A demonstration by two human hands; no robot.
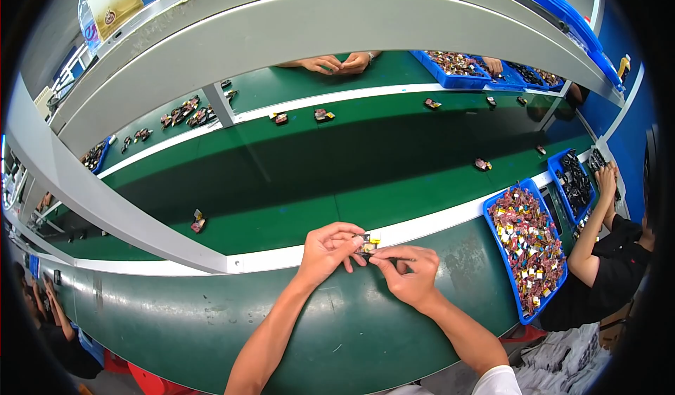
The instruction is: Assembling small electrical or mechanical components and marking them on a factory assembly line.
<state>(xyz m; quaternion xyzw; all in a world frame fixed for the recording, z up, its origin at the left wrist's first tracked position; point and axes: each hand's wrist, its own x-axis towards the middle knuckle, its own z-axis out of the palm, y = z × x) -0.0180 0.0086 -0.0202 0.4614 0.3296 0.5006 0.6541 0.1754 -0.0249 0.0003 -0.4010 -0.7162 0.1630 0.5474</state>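
Observation:
Between my two hands, above the near bench edge, is a small black electronic assembly (367,246) with a yellow tab and a pale part on top. My left hand (328,251) grips it from the left, thumb and fingers closed round its side. From the right, my right hand (413,275) is closed in a pinch at the assembly's lower right edge. Whether those fingertips hold a separate small piece is hidden. Beyond the hands runs a green conveyor belt (309,219). A similar small assembly (198,221) lies on it to the left.
At right stands a blue tray (522,318) heaped with small wired parts; behind it, another blue tray (555,157) holds black parts. A co-worker's arms (594,237) work beside them. Another person's hands (337,65) are across the belt. A grey frame (119,212) arches overhead and leftward.

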